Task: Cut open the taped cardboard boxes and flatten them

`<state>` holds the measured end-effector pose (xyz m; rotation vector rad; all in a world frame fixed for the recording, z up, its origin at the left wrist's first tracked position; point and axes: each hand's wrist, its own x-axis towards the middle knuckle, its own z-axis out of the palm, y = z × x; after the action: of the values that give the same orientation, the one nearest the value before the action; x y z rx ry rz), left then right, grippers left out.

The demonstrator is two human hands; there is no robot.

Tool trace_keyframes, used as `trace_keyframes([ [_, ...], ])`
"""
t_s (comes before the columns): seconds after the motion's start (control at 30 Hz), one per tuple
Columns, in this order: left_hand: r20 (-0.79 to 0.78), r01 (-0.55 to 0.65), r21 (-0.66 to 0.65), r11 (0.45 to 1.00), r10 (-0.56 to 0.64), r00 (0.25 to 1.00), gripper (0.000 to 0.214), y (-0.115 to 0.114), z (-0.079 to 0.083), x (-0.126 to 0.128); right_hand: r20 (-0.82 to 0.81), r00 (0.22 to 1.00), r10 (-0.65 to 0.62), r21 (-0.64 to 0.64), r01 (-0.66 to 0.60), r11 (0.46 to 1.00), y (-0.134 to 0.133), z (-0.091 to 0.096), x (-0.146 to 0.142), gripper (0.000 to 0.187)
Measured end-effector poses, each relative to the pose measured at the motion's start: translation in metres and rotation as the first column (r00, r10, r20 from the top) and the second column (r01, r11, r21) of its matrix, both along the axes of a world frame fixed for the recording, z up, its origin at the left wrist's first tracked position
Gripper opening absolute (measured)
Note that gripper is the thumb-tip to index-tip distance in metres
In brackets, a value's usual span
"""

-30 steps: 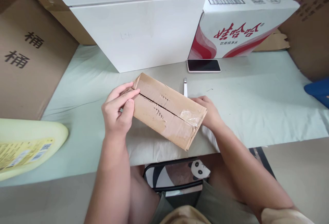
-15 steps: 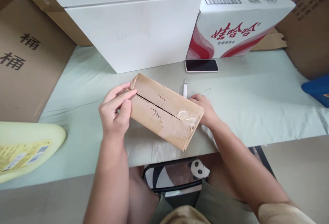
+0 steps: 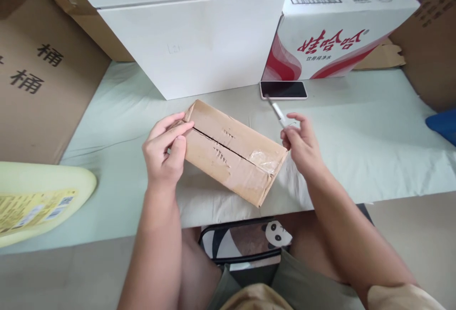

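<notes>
A small brown cardboard box lies tilted on the pale green table, its top seam slit and a patch of clear tape near its right end. My left hand grips the box's left end, fingers curled over the top edge. My right hand is just off the box's right end, lifted from the table and closed on a thin white cutter whose tip points up and left toward the phone.
A phone lies face up behind the box. Large white boxes and a red-and-white carton stand at the back. Brown cartons flank both sides. A yellow object lies at the left, a blue one at the right.
My right hand left the box's right end, picked the white cutter up off the table and raised it. My left hand and the box stayed put.
</notes>
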<state>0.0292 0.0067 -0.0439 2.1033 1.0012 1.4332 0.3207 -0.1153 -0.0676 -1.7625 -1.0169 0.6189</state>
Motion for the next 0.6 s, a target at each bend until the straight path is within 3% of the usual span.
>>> trace_keyframes([
  [0.1, -0.005, 0.004, 0.008, 1.000, -0.004, 1.000, 0.028, 0.000, -0.001, -0.001, -0.196, 0.977, 0.082, 0.303, -0.019, 0.953, -0.013, 0.019, -0.004, 0.017],
  [0.2, 0.010, 0.030, 0.008, 1.000, -0.030, 0.999, 0.028, -0.001, -0.001, -0.001, -0.208, 0.974, 0.093, 0.497, 0.023, 0.867, -0.025, 0.038, -0.008, 0.014],
  [0.3, 0.002, 0.004, -0.016, 1.000, -0.004, 1.000, 0.025, -0.001, 0.000, 0.000, -0.110, 0.988, 0.108, 0.515, -0.036, 0.857, -0.035, 0.052, -0.011, 0.018],
  [0.37, 0.005, 0.001, -0.013, 1.000, -0.001, 1.000, 0.025, -0.002, 0.001, 0.001, -0.014, 0.988, 0.153, 0.519, -0.123, 0.846, -0.041, 0.057, -0.012, 0.031],
  [0.43, 0.026, 0.025, 0.011, 1.000, -0.025, 0.999, 0.026, -0.003, 0.002, 0.002, 0.079, 0.973, 0.217, 0.574, -0.223, 0.788, -0.047, 0.061, -0.015, 0.055],
  [0.5, 0.044, 0.045, 0.024, 0.999, -0.046, 0.998, 0.029, -0.004, 0.002, 0.002, 0.153, 0.957, 0.245, 0.626, -0.286, 0.726, -0.052, 0.065, -0.018, 0.066],
  [0.6, 0.029, 0.024, 0.010, 1.000, -0.024, 0.999, 0.033, -0.004, 0.001, 0.002, 0.230, 0.965, 0.124, 0.674, -0.250, 0.695, -0.059, 0.071, -0.025, 0.032],
])
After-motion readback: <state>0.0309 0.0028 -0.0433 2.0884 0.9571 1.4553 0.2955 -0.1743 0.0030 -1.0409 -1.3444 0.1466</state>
